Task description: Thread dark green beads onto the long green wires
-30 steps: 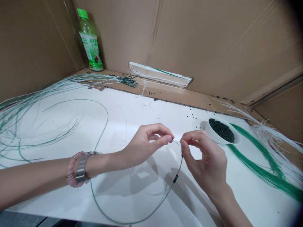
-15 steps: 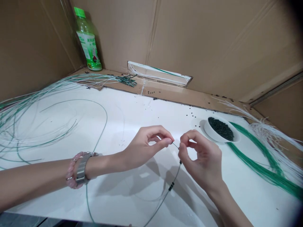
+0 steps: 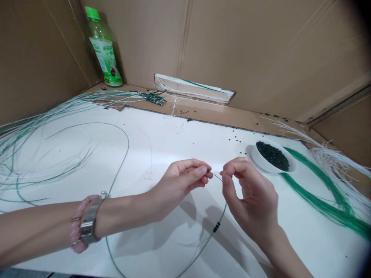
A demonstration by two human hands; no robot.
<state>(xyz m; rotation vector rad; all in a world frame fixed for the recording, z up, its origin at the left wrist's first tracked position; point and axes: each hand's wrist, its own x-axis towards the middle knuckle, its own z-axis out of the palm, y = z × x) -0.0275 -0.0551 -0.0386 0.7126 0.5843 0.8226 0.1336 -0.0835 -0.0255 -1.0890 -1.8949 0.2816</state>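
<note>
The left hand [image 3: 181,183] had curled its fingers further in, pinching a small dark bead [image 3: 208,170] by the thin green cord [image 3: 217,177] the right hand [image 3: 252,197] pinched.

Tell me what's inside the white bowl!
The white bowl holds a heap of small dark beads. Only the top ones show; they cover the bottom, so I can't see underneath.

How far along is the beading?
Looks done: the beaded bundle at the back. In hand: the green strand, a few beads on it, between left hand and right hand. Probably left: finishing it, then the loose green strands by the bowl.
</note>
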